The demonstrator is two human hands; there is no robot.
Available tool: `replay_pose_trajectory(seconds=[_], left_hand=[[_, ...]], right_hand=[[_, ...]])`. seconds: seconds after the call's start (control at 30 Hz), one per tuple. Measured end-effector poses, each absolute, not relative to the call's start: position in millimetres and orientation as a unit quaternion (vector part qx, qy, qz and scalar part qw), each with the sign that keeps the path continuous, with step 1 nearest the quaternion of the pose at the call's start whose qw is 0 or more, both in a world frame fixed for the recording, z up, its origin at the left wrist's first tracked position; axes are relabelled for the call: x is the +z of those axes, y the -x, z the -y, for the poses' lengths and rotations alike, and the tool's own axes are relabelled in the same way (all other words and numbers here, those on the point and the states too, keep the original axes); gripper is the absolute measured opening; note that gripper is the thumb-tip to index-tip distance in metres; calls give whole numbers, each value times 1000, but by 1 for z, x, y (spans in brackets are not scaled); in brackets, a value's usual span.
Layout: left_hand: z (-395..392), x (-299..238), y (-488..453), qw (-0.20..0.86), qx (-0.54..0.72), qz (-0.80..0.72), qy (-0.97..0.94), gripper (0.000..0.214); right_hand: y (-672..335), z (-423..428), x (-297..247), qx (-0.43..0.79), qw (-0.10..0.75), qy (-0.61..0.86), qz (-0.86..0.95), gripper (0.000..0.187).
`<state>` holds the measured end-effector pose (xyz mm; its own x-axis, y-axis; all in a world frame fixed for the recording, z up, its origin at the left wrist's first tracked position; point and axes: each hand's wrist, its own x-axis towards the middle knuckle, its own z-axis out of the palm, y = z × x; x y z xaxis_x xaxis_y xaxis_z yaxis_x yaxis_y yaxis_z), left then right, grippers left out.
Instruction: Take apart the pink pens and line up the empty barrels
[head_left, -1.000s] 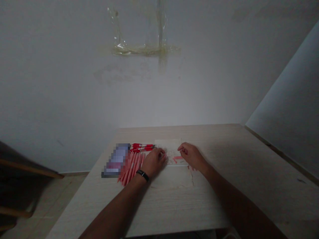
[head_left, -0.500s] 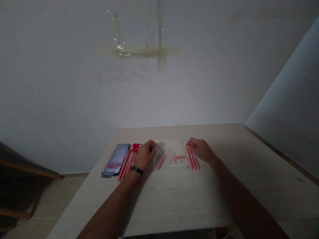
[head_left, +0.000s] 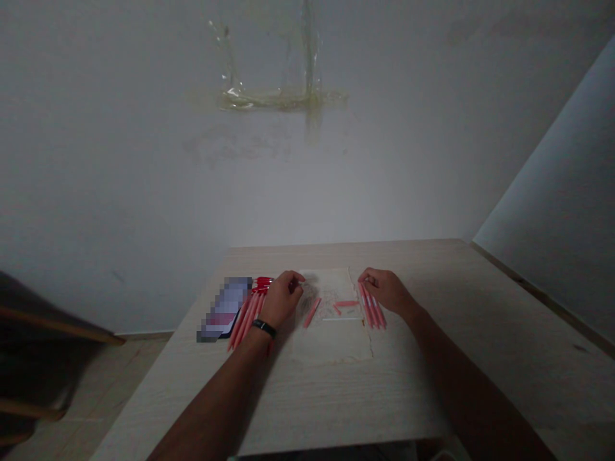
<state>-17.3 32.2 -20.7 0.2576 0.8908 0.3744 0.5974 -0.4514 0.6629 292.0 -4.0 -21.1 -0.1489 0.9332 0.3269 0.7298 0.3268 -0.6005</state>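
My left hand (head_left: 282, 298), a black band at its wrist, rests over the red pen parts (head_left: 263, 282) and beside a row of pink pen barrels (head_left: 246, 320). Its fingers are curled together, and whatever they pinch is too small to make out. My right hand (head_left: 385, 289) is closed at the upper ends of several pink pens (head_left: 373, 309) lying side by side; its fingertips hide what they grip. Between the hands lie a slanted pink pen part (head_left: 312, 312), a short pink piece (head_left: 346, 303) and a thin white rod (head_left: 342, 319).
A pale sheet (head_left: 327, 346) with worn edges and scribbled marks lies on the wooden table (head_left: 331, 403). A phone (head_left: 225, 307) sits at the left, partly pixelated. Behind the table stands a wall (head_left: 398, 179) with clear tape (head_left: 269, 100) on it.
Both hands stay in nearly the same place. A small shiny thing seen at my left fingertips before no longer shows clearly there. The pens on the table have not moved.
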Motion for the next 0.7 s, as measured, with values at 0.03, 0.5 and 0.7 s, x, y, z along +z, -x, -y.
replay_pose_trajectory(seconds=[0.03, 0.5, 0.7], left_hand=[[-32, -21, 17, 198, 372, -483, -768, 21], [-30, -19, 16, 214, 356, -513, -751, 17], [-27, -19, 13, 236, 335, -506, -759, 21]], right_hand=[[-292, 3, -22, 151, 338, 559, 742, 17], [-290, 2, -24, 118, 386, 571, 714, 14], [-285, 5, -17, 112, 406, 581, 696, 20]])
